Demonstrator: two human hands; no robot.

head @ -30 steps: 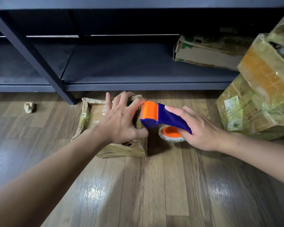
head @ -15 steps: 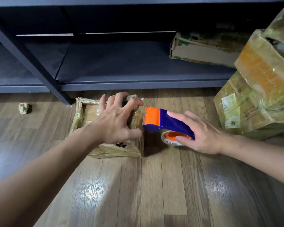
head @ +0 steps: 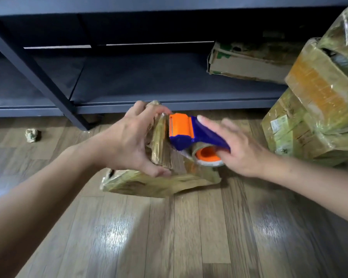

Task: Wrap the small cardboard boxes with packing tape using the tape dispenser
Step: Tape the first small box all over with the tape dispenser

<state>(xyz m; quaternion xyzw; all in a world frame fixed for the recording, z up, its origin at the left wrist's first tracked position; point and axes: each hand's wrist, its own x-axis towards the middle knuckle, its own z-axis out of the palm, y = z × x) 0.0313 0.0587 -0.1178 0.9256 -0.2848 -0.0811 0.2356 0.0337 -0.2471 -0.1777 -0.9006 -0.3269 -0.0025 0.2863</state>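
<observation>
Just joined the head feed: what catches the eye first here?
The orange-and-blue tape dispenser at centre, held by the right hand against a tape-wrapped small box that the left hand grips, tilted up. At the right edge stands a stack of taped boxes; a crumpled wad lies on the floor at far left.

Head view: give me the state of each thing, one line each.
Box: tilted, tape-covered, gripped by left hand.
Dispenser: held by right hand, orange head at box's top edge.
Wad: crumpled, lying loose.
Shelf box: lying flat, dented.
Stack: taped, upper box tilted.
</observation>
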